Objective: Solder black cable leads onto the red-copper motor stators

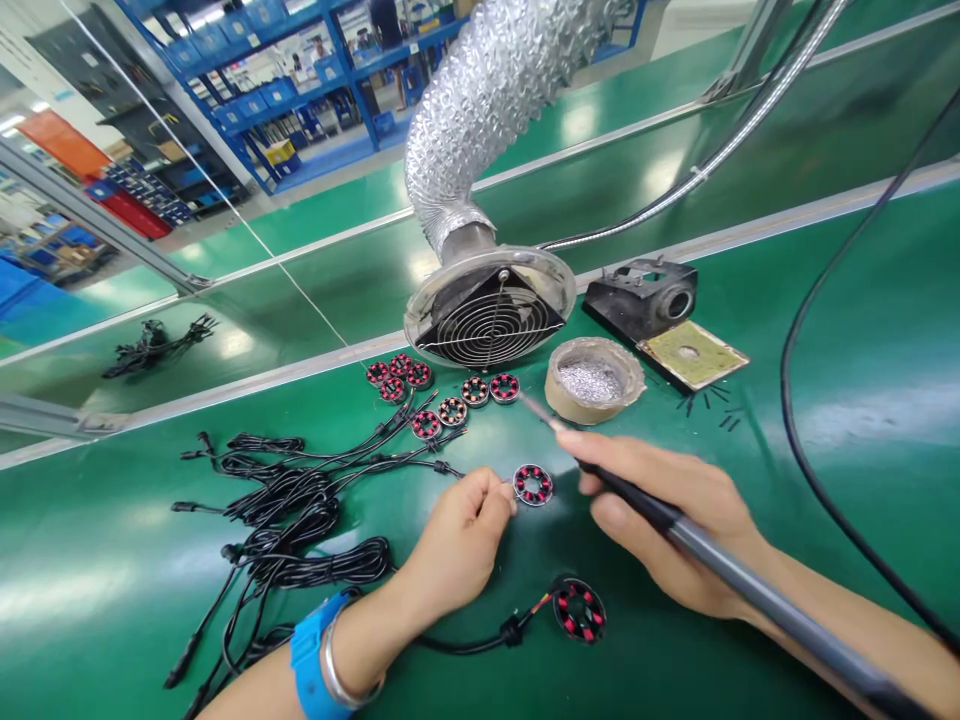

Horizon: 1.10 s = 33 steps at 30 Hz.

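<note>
My left hand (472,530), with a blue band and a silver bangle at its wrist, pinches a cable end at the left edge of a small ring-shaped coil (532,485) with red windings. In my right hand (675,510) is a soldering iron (720,575), gripped like a pen, its tip pointing up and left above the coil. Below lies another red coil (580,610) joined to a black cable (465,647). Several coils (426,425) sit behind my left hand. A round pot (592,380) with silvery bits stands beyond the iron's tip.
Bundled black cables (300,510) spread over the green table at left. A round fume extractor (491,320) on a foil duct hangs at the back centre. An iron stand (645,295) with a yellow sponge (694,353) is at back right. A black cord (791,430) curves along the right.
</note>
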Motion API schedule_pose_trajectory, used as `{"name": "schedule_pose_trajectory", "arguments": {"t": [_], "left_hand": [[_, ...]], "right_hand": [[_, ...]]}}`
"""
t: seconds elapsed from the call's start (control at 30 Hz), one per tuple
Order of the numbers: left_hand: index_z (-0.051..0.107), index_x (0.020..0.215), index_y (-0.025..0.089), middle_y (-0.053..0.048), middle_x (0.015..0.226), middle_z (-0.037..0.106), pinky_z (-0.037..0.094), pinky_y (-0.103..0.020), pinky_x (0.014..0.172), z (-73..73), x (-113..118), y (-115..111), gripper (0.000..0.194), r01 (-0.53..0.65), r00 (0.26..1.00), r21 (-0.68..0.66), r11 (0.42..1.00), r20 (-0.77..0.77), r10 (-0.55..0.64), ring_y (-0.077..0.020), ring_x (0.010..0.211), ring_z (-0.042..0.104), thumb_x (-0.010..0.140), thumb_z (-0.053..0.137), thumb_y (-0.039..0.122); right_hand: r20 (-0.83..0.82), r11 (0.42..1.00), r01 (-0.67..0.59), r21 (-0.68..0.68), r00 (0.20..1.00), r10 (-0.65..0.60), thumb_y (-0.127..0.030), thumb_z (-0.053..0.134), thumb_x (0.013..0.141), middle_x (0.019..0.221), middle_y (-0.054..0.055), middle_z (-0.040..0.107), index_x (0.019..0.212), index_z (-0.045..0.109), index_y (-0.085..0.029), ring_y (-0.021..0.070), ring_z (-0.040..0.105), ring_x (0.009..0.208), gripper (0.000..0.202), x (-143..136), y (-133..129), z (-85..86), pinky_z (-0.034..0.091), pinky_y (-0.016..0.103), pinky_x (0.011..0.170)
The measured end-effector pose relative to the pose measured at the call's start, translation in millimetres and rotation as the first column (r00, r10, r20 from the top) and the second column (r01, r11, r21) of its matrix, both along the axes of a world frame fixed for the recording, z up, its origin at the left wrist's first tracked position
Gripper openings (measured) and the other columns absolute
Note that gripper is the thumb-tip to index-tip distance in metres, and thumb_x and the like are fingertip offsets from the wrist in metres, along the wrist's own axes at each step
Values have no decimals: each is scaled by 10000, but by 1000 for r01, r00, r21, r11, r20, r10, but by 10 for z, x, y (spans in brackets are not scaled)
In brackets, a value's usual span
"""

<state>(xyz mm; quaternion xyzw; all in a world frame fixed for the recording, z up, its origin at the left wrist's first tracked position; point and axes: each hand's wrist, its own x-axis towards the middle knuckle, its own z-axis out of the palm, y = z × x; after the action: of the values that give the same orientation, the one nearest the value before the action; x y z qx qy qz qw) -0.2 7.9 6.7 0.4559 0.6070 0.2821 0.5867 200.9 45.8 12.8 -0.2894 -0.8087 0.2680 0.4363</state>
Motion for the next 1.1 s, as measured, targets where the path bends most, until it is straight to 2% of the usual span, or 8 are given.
{"name": "schedule_pose_trajectory", "arguments": {"t": [0.1, 0.27, 0.4, 0.9, 1.0, 1.1], "left_hand": [[459, 724, 216, 107, 493, 276, 190, -220, 437, 1, 1, 1, 386, 2, 1000, -4, 1000, 1, -2, -84, 433, 213, 839, 468, 584], [460, 723, 212, 112, 490, 264, 187, -216, 436, -23, 2, 4, 395, -2, 1000, 2, 1000, -3, 2, -81, 429, 208, 840, 464, 589], [454, 726, 213, 116, 491, 258, 187, -215, 428, -26, 3, 4, 396, 8, 1000, 6, 1000, -2, -8, -80, 420, 202, 843, 459, 591], [449, 716, 214, 112, 496, 272, 186, -215, 424, -5, -3, -1, 419, 13, 1000, 1, 1000, -7, -13, -80, 425, 211, 837, 478, 614], [453, 720, 213, 110, 497, 278, 188, -216, 426, -19, -12, -5, 406, 17, 1000, 7, 1000, -11, -17, -80, 425, 211, 847, 468, 598], [461, 727, 212, 110, 498, 275, 190, -218, 428, -26, -14, -12, 394, 16, 1000, 13, 1000, -19, -16, -79, 419, 209, 860, 461, 582]], "right_hand": [[41, 1000, -11, -4, 999, 11, -284, 482, 974, 720, 29, 615, 1212, 613, -281, 163, 575, 555, 271, 124, -64, 110, 468, 302, 508], [19, 996, -91, -24, 996, 91, -141, 494, 829, 637, -8, 552, 991, 577, -244, 158, 511, 503, 209, 110, -110, 212, 396, 310, 501], [11, 991, -132, -32, 991, 133, -104, 458, 775, 605, -31, 492, 939, 578, -217, 144, 486, 505, 232, 58, -78, 201, 360, 286, 501], [-60, 984, -174, 23, 983, 175, -82, 459, 747, 623, -29, 499, 993, 582, -203, 142, 451, 515, 301, 12, -79, 148, 315, 286, 512], [-47, 988, -150, 29, 987, 151, -73, 458, 756, 619, -26, 497, 1022, 577, -211, 151, 466, 512, 323, 52, -93, 167, 326, 298, 508], [-1, 996, -59, 70, 998, 59, -78, 471, 782, 649, -4, 529, 1036, 582, -220, 162, 498, 522, 312, 124, -105, 214, 370, 312, 508]]}}
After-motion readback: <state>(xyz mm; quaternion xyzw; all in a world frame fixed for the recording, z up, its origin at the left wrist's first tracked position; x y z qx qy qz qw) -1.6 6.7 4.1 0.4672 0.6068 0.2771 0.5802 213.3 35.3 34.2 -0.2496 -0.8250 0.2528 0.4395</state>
